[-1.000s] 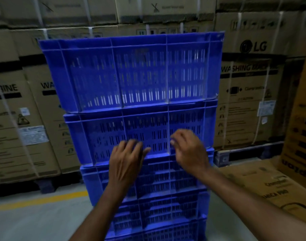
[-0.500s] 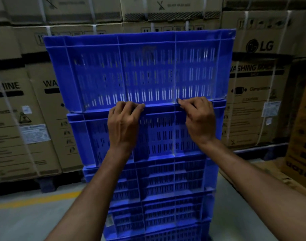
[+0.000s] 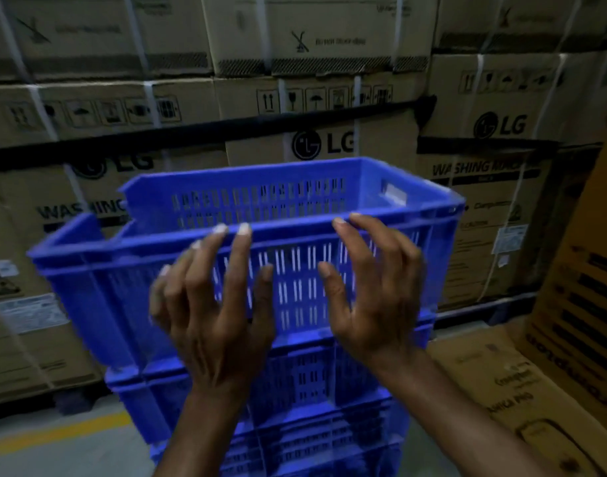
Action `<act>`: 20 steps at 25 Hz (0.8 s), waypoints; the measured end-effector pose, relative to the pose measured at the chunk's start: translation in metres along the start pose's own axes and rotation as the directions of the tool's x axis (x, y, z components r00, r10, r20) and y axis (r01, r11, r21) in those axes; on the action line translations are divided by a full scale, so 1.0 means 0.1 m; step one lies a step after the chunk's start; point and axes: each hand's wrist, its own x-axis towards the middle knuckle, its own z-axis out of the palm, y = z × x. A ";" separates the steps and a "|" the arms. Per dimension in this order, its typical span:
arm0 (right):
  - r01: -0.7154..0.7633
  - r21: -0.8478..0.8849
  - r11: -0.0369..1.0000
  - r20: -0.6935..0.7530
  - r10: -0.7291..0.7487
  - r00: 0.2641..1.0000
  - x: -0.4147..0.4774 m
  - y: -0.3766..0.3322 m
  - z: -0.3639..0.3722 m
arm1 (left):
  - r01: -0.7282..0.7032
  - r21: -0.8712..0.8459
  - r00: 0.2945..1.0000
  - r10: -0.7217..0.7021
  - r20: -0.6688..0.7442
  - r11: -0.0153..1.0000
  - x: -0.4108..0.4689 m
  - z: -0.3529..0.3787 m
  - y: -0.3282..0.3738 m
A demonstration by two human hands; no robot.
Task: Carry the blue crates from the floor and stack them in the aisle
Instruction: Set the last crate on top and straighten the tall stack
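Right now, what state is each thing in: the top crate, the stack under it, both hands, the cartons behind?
Top crate: upright, open side up, looks empty, sitting askew on the stack.
Stack of crates: standing on the floor, upright.
Left hand: open, fingers spread, fingertips at the crate's near rim.
Right hand: open, fingers spread, fingertips at the near rim.
Cartons: stacked, strapped, closed.

A warehouse — strapped washing-machine cartons stacked high, pallets, a yellow floor line.
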 end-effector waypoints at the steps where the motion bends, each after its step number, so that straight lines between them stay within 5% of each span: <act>1: 0.006 0.009 1.000 0.056 -0.006 0.998 0.20 -0.06 0.02 | 0.032 0.033 0.999 -0.033 0.024 0.999 0.21 0.01 -0.01; 4: -0.051 0.065 0.997 0.223 0.035 0.974 0.46 -0.14 0.14 | 0.038 0.066 0.980 -0.050 0.190 0.997 0.44 0.04 -0.11; 10: -0.233 -0.131 0.964 0.420 0.267 0.867 0.91 -0.42 -0.06 | 0.153 -0.031 0.853 -0.116 0.509 0.988 0.73 -0.31 -0.10; 11: -0.265 -0.210 0.941 0.515 0.337 0.788 1.08 -0.48 -0.11 | 0.177 -0.057 0.817 -0.114 0.565 0.983 0.87 -0.37 -0.16; 14: -0.362 -0.328 0.872 0.823 0.452 0.344 1.67 -0.60 0.11 | 0.239 0.024 0.739 -0.198 0.644 0.971 1.28 -0.36 -0.61; 15: -0.347 -0.326 0.879 0.883 0.414 0.220 1.77 -0.59 0.32 | 0.252 0.108 0.667 -0.253 0.700 0.962 1.43 -0.27 -0.82; 18: -0.182 -0.169 0.969 0.981 0.149 -0.122 1.71 -0.62 1.30 | 0.299 0.305 0.307 -0.393 0.866 0.904 1.71 0.12 -1.42; 20: -0.063 -0.078 0.995 0.937 0.052 -0.346 1.42 -0.67 1.92 | 0.178 0.340 0.186 -0.370 0.910 0.924 1.70 0.29 -1.61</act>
